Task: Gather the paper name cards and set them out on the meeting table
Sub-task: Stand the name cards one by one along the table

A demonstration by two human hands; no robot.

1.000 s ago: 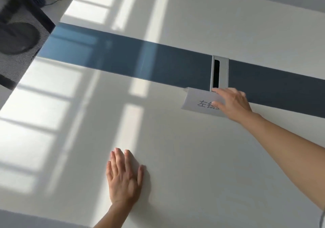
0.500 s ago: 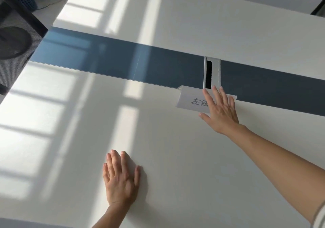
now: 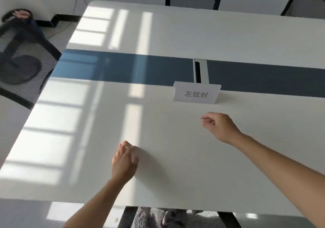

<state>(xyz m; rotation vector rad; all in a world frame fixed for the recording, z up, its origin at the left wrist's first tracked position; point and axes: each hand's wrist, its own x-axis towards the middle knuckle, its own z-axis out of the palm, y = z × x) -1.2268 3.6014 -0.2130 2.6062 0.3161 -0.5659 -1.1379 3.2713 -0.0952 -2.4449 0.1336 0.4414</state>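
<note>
Name card (image 3: 196, 94), white, grey characters, stands upright; left grip (image 3: 124, 161), right grip (image 3: 219, 126) slack, empty

Daylight is cast in barred, window-shaped patches across the left of the glossy white meeting table (image 3: 193, 175), and a soft shadow is thrown rightward by the left hand (image 3: 124, 162). That hand and the black mesh chair (image 3: 26, 66) at the left edge are rendered blurred; edges are bowed by wide-angle distortion.

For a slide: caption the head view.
White folded paper name card stands by the blue table strip; left hand, right hand empty.
</note>
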